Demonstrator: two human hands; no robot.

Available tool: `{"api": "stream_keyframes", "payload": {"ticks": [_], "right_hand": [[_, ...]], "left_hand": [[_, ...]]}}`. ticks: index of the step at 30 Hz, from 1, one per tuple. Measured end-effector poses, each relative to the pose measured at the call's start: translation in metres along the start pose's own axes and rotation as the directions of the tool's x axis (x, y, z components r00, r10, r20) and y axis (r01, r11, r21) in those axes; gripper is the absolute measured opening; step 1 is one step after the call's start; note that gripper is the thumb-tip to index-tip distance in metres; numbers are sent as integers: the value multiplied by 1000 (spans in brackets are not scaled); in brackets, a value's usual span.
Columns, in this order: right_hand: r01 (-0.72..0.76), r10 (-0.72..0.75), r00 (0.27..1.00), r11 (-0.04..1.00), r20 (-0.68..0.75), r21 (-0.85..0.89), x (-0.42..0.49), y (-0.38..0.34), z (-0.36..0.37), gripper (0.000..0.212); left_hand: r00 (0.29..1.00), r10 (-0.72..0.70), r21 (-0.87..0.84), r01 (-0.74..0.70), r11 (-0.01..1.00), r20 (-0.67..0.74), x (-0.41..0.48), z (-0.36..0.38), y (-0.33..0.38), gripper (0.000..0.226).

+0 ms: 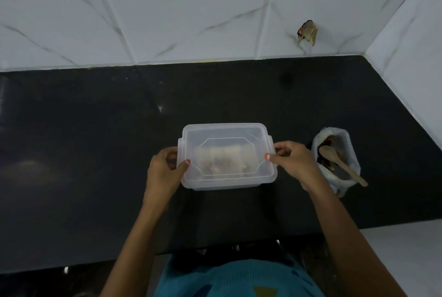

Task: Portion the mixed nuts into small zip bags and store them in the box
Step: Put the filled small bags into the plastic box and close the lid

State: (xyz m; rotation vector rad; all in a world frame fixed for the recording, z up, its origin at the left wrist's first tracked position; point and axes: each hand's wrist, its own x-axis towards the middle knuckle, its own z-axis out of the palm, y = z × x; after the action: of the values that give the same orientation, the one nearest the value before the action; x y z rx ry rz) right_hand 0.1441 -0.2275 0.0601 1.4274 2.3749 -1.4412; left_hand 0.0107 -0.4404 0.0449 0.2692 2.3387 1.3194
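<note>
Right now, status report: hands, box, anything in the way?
Left hand and right hand grip the box ends, thumbs on its lid. Lid on, filled bags inside. Nut bag with wooden spoon sits right of it, apart.

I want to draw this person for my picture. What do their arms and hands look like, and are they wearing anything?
The left arm and right arm are bare, with no sleeves, gloves, watch or bangles in view. The left hand and right hand have thumbnails painted orange-pink. The top is teal knit with a yellowish shape on it.
</note>
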Motion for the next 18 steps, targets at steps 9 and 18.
{"api": "stream_keyframes", "payload": {"ticks": [9,18], "right_hand": [[-134,115,988,968,101,211,43,-30,-7,36],[-282,246,954,928,169,244,57,-37,-5,35]], "left_hand": [[986,-161,-46,164,985,46,39,1,29,41],[945,-313,-123,323,938,96,59,0,29,32]]}}
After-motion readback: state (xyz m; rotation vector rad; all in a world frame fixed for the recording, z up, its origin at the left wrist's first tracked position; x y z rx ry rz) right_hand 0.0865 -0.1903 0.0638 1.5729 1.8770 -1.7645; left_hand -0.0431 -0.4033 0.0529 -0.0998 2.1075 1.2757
